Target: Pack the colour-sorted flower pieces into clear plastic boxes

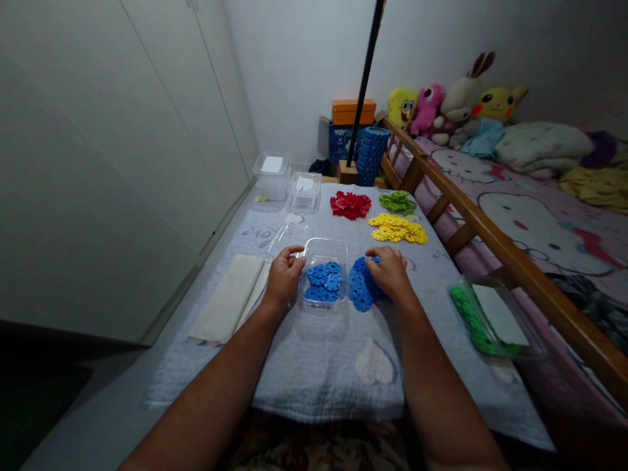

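A clear plastic box (324, 305) sits open in the middle of the table, with several blue snowflake discs (324, 280) inside. My left hand (285, 276) holds the box's left wall, thumb and fingers at the rim. To the right of the box, a loose pile of blue snowflake discs (361, 291) lies on the cloth. Over that pile is my right hand (390, 269), its fingers curled and closed on some discs; the palm hides part of the pile. A clear lid (289, 237) lies behind my left hand.
Piles of red (350, 205), yellow (398, 229) and light green discs (397, 202) lie farther back. Lidded boxes (271, 175) stand back left. At right is a box of green discs (483, 320) beside the wooden bed rail (461, 219). A folded cloth (228, 297) lies left.
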The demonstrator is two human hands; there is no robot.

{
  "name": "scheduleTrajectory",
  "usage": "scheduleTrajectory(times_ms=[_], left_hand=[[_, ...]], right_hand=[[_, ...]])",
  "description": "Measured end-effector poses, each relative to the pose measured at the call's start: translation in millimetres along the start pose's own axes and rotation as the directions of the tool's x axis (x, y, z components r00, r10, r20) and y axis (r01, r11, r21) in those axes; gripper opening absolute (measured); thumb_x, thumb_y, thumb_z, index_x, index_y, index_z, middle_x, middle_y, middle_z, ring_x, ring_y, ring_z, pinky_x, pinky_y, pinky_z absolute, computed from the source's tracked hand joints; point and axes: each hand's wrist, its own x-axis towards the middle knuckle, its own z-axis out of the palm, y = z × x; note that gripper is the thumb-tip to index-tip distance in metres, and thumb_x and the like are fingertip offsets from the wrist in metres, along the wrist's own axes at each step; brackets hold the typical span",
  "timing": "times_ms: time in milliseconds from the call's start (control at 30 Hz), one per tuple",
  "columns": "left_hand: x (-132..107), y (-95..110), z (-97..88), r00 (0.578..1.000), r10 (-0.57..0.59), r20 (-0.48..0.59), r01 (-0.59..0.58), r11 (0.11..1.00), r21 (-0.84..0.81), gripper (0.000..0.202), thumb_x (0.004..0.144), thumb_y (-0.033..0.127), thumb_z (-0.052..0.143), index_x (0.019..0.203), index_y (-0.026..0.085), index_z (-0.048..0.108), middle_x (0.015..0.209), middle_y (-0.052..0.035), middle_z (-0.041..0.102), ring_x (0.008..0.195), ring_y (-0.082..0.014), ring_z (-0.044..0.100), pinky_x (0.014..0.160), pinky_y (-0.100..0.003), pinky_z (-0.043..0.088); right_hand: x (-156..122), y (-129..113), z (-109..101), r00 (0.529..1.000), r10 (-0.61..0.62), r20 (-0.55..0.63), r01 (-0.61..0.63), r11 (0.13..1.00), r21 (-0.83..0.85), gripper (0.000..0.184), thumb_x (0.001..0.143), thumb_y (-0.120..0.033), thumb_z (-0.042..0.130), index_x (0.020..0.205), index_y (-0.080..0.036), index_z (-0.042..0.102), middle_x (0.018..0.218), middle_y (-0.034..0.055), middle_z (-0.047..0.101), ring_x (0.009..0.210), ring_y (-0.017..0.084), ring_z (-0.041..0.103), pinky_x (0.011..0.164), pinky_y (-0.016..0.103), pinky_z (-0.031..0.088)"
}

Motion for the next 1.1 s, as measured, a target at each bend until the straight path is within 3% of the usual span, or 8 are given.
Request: scheduleTrajectory(times_ms=[167, 433, 500, 600, 733, 833, 933, 1100], left_hand=[[0, 1, 0.3, 1.000, 0.021, -0.002, -0.021, 1.000, 0.012, 0.037, 0.080, 0.036, 0.068, 0.111, 0.016, 0.066, 0.056, 0.0103, 0.039, 0.050, -0.0098, 0.035, 0.050, -0.022, 0.027], [-1, 1, 0.6, 1.000, 0.013, -0.003, -0.013, 1.000, 0.000, 0.037, 0.080, 0.036, 0.067, 0.111, 0.016, 0.066, 0.057, 0.0098, 0.040, 0.050, -0.0099, 0.036, 0.050, -0.022, 0.027], [-1, 2, 0.9, 1.000, 0.009, -0.007, -0.009, 1.000, -0.006, 0.037, 0.079, 0.036, 0.068, 0.111, 0.017, 0.066, 0.057, 0.0095, 0.042, 0.051, -0.0101, 0.037, 0.050, -0.022, 0.027], [-1, 2, 0.8, 1.000, 0.015, -0.002, -0.015, 1.000, -0.005, 0.037, 0.079, 0.036, 0.068, 0.111, 0.017, 0.066, 0.057, 0.0094, 0.042, 0.051, -0.0102, 0.038, 0.050, -0.022, 0.028], [-1, 1, 0.1, 1.000, 0.014, 0.005, -0.014, 1.000, 0.002, 0.036, 0.080, 0.035, 0.067, 0.112, 0.017, 0.066, 0.057, 0.0095, 0.042, 0.051, -0.0099, 0.037, 0.050, -0.022, 0.028], [-1, 2, 0.0, 1.000, 0.018, 0.005, -0.019, 1.000, 0.009, 0.036, 0.081, 0.036, 0.067, 0.112, 0.017, 0.066, 0.057, 0.0096, 0.041, 0.051, -0.0099, 0.037, 0.050, -0.022, 0.027], [-2, 2, 0.4, 1.000, 0.014, -0.002, -0.014, 1.000, 0.010, 0.037, 0.081, 0.036, 0.067, 0.111, 0.017, 0.066, 0.057, 0.0101, 0.039, 0.050, -0.0094, 0.035, 0.050, -0.022, 0.026], [-2, 2, 1.0, 1.000, 0.001, -0.013, -0.001, 1.000, 0.003, 0.037, 0.079, 0.037, 0.068, 0.110, 0.017, 0.067, 0.057, 0.0106, 0.037, 0.049, -0.0089, 0.033, 0.049, -0.022, 0.025]], right_hand=[[-4, 2, 11, 0.994, 0.030, 0.102, -0.008, 0.978, -0.210, 0.037, 0.092, -0.037, 0.064, 0.124, -0.020, 0.073, 0.126, 0.0157, 0.067, 0.118, 0.036, 0.055, 0.099, 0.048, 0.039], [-2, 3, 13, 0.997, 0.024, 0.068, -0.012, 0.985, -0.173, 0.028, 0.090, -0.031, 0.065, 0.115, -0.025, 0.077, 0.116, 0.0123, 0.070, 0.112, 0.032, 0.057, 0.097, 0.044, 0.039], [0, 7, 12, 0.999, 0.023, 0.037, -0.019, 0.995, -0.103, 0.023, 0.090, -0.027, 0.062, 0.104, -0.024, 0.079, 0.108, 0.0106, 0.073, 0.108, 0.030, 0.060, 0.098, 0.044, 0.039], [3, 11, 12, 1.000, 0.002, -0.018, 0.001, 0.991, 0.134, 0.019, 0.088, -0.026, 0.059, 0.091, -0.023, 0.078, 0.100, 0.0074, 0.076, 0.100, 0.026, 0.064, 0.097, 0.041, 0.042], [2, 3, 10, 0.984, 0.006, -0.177, 0.082, 0.870, 0.487, 0.019, 0.085, -0.035, 0.061, 0.090, -0.023, 0.074, 0.093, 0.0049, 0.075, 0.092, 0.024, 0.066, 0.091, 0.039, 0.048], [-5, -14, 8, 0.967, -0.020, -0.253, 0.171, 0.787, 0.593, 0.017, 0.085, -0.039, 0.064, 0.091, -0.023, 0.070, 0.088, 0.0031, 0.072, 0.090, 0.023, 0.065, 0.090, 0.038, 0.048], [-14, -34, 9, 0.966, -0.135, -0.220, 0.236, 0.807, 0.541, 0.009, 0.087, -0.032, 0.064, 0.085, -0.025, 0.068, 0.089, 0.0026, 0.072, 0.095, 0.024, 0.063, 0.098, 0.041, 0.045], [-23, -56, 11, 0.964, -0.265, -0.027, 0.258, 0.903, 0.342, 0.010, 0.089, -0.020, 0.064, 0.088, -0.027, 0.072, 0.097, 0.0027, 0.074, 0.110, 0.025, 0.059, 0.116, 0.049, 0.030]])
